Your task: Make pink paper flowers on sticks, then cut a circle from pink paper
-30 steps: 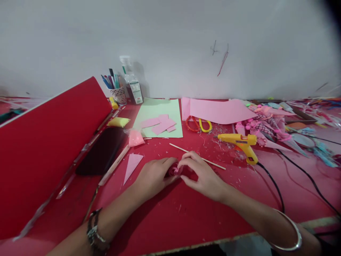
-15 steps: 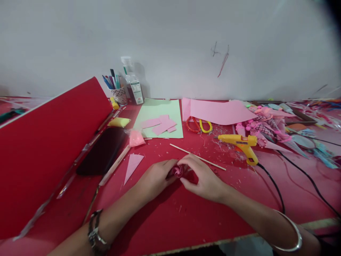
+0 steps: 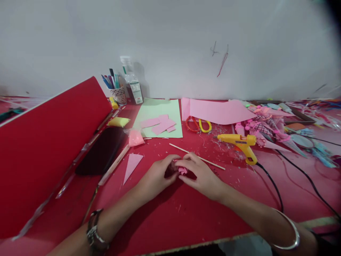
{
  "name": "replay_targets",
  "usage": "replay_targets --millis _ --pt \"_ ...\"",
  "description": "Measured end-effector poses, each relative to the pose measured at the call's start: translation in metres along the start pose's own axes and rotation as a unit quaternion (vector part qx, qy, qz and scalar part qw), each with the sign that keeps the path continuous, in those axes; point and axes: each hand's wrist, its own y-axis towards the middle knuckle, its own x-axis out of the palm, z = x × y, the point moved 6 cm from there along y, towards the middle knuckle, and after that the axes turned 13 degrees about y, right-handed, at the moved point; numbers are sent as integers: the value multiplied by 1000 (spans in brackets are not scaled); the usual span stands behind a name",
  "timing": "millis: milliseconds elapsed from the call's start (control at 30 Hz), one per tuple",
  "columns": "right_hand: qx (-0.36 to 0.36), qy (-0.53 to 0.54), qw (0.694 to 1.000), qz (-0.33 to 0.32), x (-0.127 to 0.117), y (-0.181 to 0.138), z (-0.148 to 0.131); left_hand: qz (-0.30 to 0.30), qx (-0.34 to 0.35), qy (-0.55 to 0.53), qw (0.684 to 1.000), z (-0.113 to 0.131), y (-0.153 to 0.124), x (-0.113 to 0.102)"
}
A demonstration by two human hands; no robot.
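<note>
A small pink paper rosette point(image 3: 182, 171), its layers swirled like a flower, sits between my two hands above the red table. My right hand point(image 3: 204, 176) has its thumb and fingers curled around it. From the other side my left hand point(image 3: 160, 176) closes in, thumb and fingertips against the rosette's left edge; part of the rosette is hidden behind the fingers. Just beyond my hands lies a thin wooden stick point(image 3: 197, 156). A pink paper triangle point(image 3: 132, 165) lies to the left of my left hand.
A yellow glue gun point(image 3: 241, 141) with a black cord lies at right, near pink paper cones point(image 3: 266, 124). Scissors point(image 3: 198, 125) rest by a pink sheet point(image 3: 218, 109). Pink scraps lie on a green sheet point(image 3: 160, 106). A dark phone point(image 3: 99, 153) and a red board point(image 3: 53, 149) are left.
The rosette has turned from showing its swirl upward to leaning to one side, slightly to the right. My fingers have shifted closer around it.
</note>
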Motion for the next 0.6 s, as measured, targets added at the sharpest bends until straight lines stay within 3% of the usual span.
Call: replay_targets --millis 367,500,600 --pt "1 7 1000 21 -4 0 0 -2 23 -18 1000 1 0 1" --pt "18 102 993 61 -10 1 0 12 15 -17 1000 1 -1 -8" --pt "52 234 969 63 -10 3 3 71 -11 14 997 -7 -1 -26"
